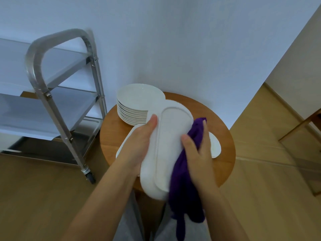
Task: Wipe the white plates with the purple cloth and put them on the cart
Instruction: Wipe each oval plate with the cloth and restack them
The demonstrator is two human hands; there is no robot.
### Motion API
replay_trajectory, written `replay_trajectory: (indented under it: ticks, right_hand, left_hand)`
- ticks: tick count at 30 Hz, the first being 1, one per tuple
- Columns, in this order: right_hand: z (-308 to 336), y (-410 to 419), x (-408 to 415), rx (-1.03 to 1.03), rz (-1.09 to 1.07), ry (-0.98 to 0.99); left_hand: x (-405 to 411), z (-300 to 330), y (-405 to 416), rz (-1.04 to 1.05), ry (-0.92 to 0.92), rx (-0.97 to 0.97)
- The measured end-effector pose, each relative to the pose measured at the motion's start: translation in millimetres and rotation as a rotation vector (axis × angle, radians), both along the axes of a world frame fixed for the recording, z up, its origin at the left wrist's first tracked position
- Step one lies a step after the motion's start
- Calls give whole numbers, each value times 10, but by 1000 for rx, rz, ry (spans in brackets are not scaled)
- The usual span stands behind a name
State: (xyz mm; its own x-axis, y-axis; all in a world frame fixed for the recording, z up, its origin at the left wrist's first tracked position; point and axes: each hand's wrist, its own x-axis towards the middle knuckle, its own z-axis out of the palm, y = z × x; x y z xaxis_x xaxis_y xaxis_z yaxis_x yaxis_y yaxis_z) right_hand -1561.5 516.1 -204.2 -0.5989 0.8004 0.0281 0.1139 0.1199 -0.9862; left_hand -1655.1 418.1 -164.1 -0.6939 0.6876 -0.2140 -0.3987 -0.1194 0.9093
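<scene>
My left hand (139, 145) grips the left rim of a long white oval plate (166, 141), held tilted above the round wooden table (224, 136), underside towards me. My right hand (198, 153) holds the purple cloth (184, 180) against the plate's right edge, thumb on the plate; the cloth hangs down below. A stack of several round white plates (137, 103) stands at the table's back left. Another white plate (215, 146) lies flat on the table, mostly hidden behind my hands. The steel cart (43, 87) with shelves stands to the left.
A white wall rises right behind the table. The cart's caster wheel (90, 176) sits on the wooden floor close to the table's left edge. A wooden door or panel (302, 136) is at the right. My grey trouser legs show below the plate.
</scene>
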Motion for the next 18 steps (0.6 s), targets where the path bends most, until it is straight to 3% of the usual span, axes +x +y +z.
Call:
replay_trajectory:
  ticks: [4, 9, 15, 18]
  right_hand:
    - [-210, -267, -42, 60, -119, -88]
    - [-290, -535, -121, 41, -155, -57]
    - [-201, -432, -251, 3, -20, 14]
    - [-114, -393, -270, 137, 95, 6]
  left_hand:
    - [28, -45, 111, 111, 138, -93]
    - [68, -123, 230, 228, 137, -182]
    - [302, -253, 216, 228, 249, -144]
    - [257, -278, 195, 178, 266, -156]
